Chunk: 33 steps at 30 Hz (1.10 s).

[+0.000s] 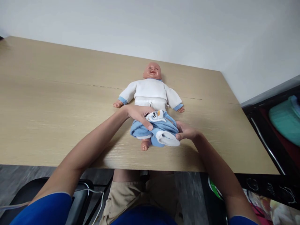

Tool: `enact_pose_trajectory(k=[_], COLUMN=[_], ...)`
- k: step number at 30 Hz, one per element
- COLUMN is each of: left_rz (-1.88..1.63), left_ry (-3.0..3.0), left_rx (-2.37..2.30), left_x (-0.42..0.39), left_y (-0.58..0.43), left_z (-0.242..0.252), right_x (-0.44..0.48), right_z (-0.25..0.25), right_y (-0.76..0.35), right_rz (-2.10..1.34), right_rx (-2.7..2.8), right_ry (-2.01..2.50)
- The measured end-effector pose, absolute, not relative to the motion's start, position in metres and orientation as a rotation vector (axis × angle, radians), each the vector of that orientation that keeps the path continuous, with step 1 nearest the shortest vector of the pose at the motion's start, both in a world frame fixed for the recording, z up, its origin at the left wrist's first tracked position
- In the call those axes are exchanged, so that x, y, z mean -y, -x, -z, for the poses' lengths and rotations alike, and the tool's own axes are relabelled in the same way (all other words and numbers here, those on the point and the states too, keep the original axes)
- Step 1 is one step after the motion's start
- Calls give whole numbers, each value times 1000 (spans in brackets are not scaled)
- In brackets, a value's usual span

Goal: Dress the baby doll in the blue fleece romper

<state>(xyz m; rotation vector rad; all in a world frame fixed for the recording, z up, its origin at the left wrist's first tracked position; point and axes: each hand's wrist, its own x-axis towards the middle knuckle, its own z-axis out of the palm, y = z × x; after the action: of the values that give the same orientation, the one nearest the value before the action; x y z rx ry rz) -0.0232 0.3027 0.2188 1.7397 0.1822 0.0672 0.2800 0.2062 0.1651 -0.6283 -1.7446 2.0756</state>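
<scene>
A baby doll (pixel 152 72) lies on its back on the wooden table, its head toward the wall. It wears a white top (pixel 150 88) with blue cuffs. Blue pants (pixel 164 127) with white cuffs are bunched over its legs, and one bare foot (pixel 145 144) sticks out below them. My left hand (pixel 140 115) lies over the pants near the doll's waist, thumb pressed on the fabric and other fingers partly hidden. On the right side, my right hand (pixel 185 130) pinches the pants beside the white cuff of a leg.
The wooden table (pixel 58 109) meets a pale wall behind the doll. At the right stands a dark rack with a teal item (pixel 286 118). A black chair (pixel 79 200) with a white cable is below the table's front edge, at the left.
</scene>
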Motion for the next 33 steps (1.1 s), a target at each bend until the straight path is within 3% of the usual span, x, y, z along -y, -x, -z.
enact_pose_trajectory(k=[11,18,28,33], left_rz=[13,40,-34,-122], left_ry=[-1762,-1826,-1789,-1798], left_rx=[-235,-287,-289,-258], left_x=[-294,-293,-289,-288], left_y=[16,15,12,9], left_z=[-222,-226,-231,-229], right_x=[-208,-201,-194,-196], right_z=[-175,-164,-177,-170], right_y=[-278,-264,-264,-264], right_rz=[-2013,-1809,-1862,-1606], right_rx=[1846,1602,1642,1559], right_ry=[655,706,792,994])
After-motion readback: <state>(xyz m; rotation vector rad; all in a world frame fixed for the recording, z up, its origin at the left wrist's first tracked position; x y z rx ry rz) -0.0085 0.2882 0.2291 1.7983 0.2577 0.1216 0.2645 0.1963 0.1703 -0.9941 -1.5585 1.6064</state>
